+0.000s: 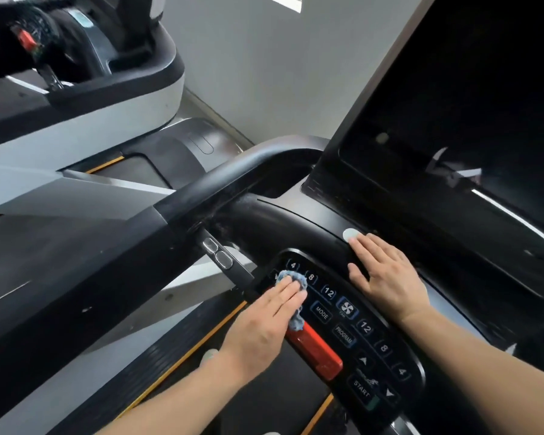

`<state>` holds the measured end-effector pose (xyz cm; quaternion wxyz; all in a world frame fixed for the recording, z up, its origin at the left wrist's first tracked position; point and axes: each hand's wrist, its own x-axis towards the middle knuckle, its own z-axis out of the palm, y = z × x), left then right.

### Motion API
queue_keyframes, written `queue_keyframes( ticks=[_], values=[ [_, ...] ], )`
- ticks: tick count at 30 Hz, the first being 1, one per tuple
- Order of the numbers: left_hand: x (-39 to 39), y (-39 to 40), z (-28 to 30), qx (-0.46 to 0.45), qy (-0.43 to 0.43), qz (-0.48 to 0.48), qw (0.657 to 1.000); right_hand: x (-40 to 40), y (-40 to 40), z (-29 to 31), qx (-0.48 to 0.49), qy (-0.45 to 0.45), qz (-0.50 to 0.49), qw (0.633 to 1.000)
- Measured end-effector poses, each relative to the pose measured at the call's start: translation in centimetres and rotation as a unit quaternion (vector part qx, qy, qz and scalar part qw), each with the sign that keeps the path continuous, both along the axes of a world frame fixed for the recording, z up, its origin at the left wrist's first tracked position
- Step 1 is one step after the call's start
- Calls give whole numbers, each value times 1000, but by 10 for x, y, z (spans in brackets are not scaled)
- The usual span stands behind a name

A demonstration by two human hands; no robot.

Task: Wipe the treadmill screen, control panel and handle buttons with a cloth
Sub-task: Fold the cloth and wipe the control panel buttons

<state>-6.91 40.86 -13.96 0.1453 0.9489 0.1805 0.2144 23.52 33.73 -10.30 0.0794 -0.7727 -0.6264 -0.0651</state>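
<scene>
My left hand (266,321) lies flat with straight fingers on a small blue-grey cloth (291,279), pressing it onto the left end of the black control panel (352,312) near the "4" and "8" keys. Part of the cloth shows under my palm beside the red safety key (316,350). My right hand (383,274) rests flat on the dark console ledge above the panel, fingertips by a white oval pad (350,234). The large dark screen (459,98) rises at the upper right. Two silver handle buttons (218,253) sit on the left handle bar (226,177).
The treadmill belt (264,381) with orange edge strips runs below the console. A second treadmill (76,98) stands to the left, close to the grey wall (264,58).
</scene>
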Motion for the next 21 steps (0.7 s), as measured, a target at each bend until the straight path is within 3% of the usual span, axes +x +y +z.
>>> queue_keyframes(
  ticks=[4, 8, 12, 18, 21],
  values=[
    [19, 19, 7, -13, -15, 45, 999, 1, -1, 0, -6, 2, 0, 1000],
    [1, -17, 1, -42, -65, 13, 997, 1, 0, -3, -6, 7, -1, 1000],
    [30, 13, 19, -62, -95, 37, 993, 1, 0, -3, -5, 10, -4, 1000],
    [6, -14, 6, -51, -96, 50, 993, -1, 0, -2, 1, 15, -8, 1000],
    [20, 9, 14, -49, -94, 66, 992, 1, 0, -3, 1, 16, -4, 1000]
  ],
)
